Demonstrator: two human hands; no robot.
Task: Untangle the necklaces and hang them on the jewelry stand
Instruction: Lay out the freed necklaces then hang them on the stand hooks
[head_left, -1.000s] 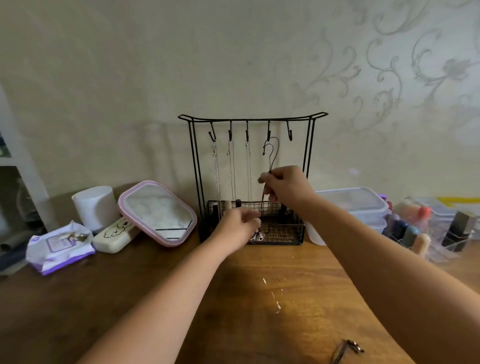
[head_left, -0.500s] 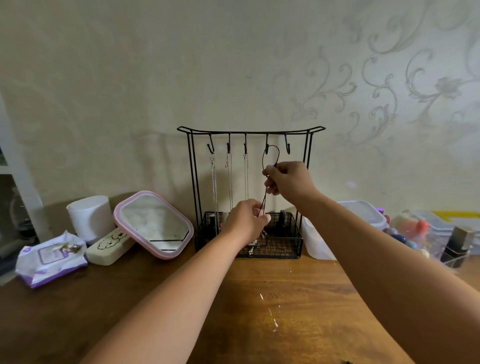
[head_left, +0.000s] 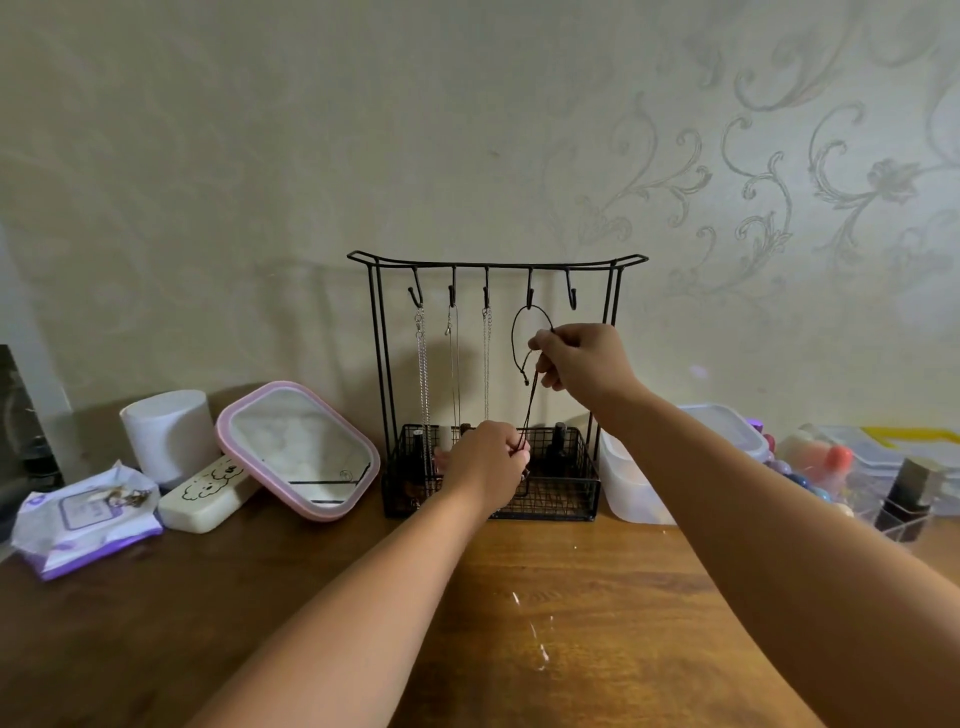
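A black wire jewelry stand with several hooks and a mesh basket base stands against the wall. Three silver chain necklaces hang from its three left hooks. A black cord necklace loops over the fourth hook. My right hand pinches the cord just right of that hook. My left hand grips the cord's lower end in front of the basket; its pendant is mostly hidden by my fingers.
Left of the stand lie a pink-framed mirror, a white cylinder, a cream case and a wipes pack. To the right sit white lidded containers and a clear box of small bottles. Wooden tabletop in front.
My right hand has lifted the cord's loop up to the fourth hook, where it now hangs. My left hand rose a little, still holding the lower end.
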